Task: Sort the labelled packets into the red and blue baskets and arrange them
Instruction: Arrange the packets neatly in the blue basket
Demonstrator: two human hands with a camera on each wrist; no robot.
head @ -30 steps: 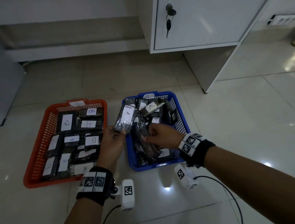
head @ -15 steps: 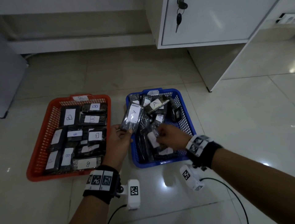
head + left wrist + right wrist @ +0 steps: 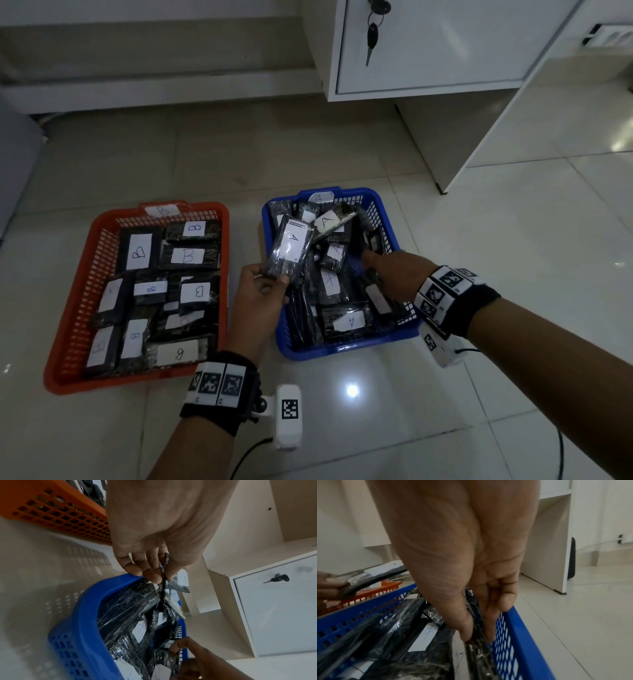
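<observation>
A red basket [image 3: 73, 301] on the floor holds several black packets labelled B [image 3: 187, 255] laid flat. To its right a blue basket [image 3: 346, 348] is piled with black packets labelled A [image 3: 350, 322]. My left hand [image 3: 260, 294] pinches the lower edge of one A packet [image 3: 291, 248] and holds it up over the blue basket's left rim. My right hand [image 3: 399, 274] is inside the blue basket at its right wall [image 3: 518, 635], thumb and fingers pinching the edge of an upright black packet [image 3: 477, 642].
A white cabinet [image 3: 445, 44] with a key [image 3: 371, 37] in its door stands behind the baskets, its side panel reaching the floor at the right. Glossy tiled floor [image 3: 513, 257] surrounds both baskets. A cable [image 3: 560, 452] trails from my right wrist.
My right hand has moved from the middle of the blue basket to its right wall and taken an upright packet there. My left hand keeps the A packet raised.
</observation>
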